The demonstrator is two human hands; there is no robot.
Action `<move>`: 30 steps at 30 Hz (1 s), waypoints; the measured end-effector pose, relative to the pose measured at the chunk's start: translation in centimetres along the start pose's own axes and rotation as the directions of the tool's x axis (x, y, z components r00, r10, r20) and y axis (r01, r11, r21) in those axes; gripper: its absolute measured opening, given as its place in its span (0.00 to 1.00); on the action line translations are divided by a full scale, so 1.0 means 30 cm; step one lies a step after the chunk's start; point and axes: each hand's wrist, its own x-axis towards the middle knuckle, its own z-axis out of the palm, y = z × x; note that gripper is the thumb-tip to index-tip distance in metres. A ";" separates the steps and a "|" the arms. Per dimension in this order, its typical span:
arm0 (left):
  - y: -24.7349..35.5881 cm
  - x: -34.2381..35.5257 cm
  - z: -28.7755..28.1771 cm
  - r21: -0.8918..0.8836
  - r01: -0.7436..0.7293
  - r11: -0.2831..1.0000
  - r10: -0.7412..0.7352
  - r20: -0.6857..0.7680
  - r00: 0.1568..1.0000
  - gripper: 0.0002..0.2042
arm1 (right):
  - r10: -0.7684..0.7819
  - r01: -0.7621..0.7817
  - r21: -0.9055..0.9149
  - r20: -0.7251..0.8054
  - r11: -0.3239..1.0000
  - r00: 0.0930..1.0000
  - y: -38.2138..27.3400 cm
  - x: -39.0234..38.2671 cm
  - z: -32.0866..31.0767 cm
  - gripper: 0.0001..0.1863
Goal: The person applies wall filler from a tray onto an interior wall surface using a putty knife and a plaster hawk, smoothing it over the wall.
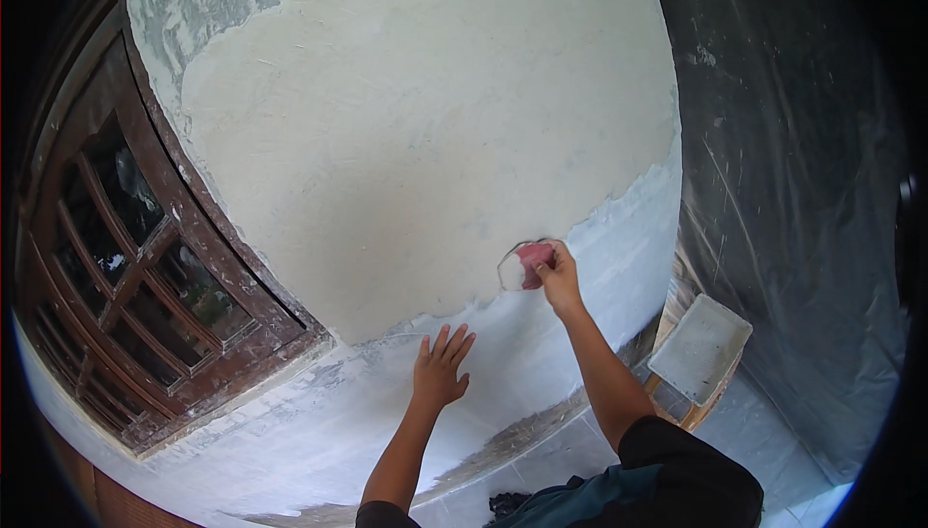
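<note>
Cream coat (416,122) covers most of the wall (503,354); the lower band (628,248) and upper-left patch (217,1) look uncoated.
The right hand (561,282) pinches a pink-and-white flat tool (532,263), left of its palm, near the coat's lower edge; the left hand (443,366) spreads its fingers, grasping nothing.
</note>
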 end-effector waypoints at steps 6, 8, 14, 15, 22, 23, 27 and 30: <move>-0.001 0.001 -0.011 -0.027 0.004 1.000 -0.004 0.023 1.000 0.42 | -0.021 0.020 0.050 0.020 0.999 1.000 -0.001 -0.014 -0.025 0.13; -0.004 0.001 -0.022 -0.011 0.009 1.000 -0.009 0.057 0.998 0.42 | -0.072 0.080 -0.083 0.096 0.993 0.993 0.005 -0.030 0.029 0.14; -0.004 -0.003 0.015 0.067 0.000 0.998 0.000 -0.003 1.000 0.42 | 0.022 -0.017 0.069 -0.074 0.997 0.997 0.006 0.011 -0.046 0.14; -0.010 -0.002 0.019 0.068 0.005 0.998 -0.005 -0.004 1.000 0.42 | 0.039 -0.030 0.076 -0.111 0.997 0.993 0.003 0.013 -0.057 0.14; -0.004 0.000 0.014 0.067 -0.005 0.998 0.005 0.002 1.000 0.43 | -0.035 0.047 -0.096 0.118 0.994 0.992 0.022 -0.019 0.024 0.14; -0.003 0.000 0.010 0.069 -0.002 0.998 0.002 -0.001 1.000 0.43 | -0.016 0.021 -0.054 0.080 0.998 0.997 0.038 -0.007 0.005 0.14; -0.009 -0.009 0.023 0.088 0.008 0.996 -0.007 -0.013 1.000 0.43 | 0.087 -0.079 0.079 -0.093 0.994 0.992 -0.005 -0.012 -0.057 0.15; -0.004 -0.004 0.028 0.091 -0.001 0.996 0.002 -0.020 1.000 0.43 | 0.069 -0.067 0.107 -0.007 0.992 0.998 -0.017 -0.044 -0.026 0.14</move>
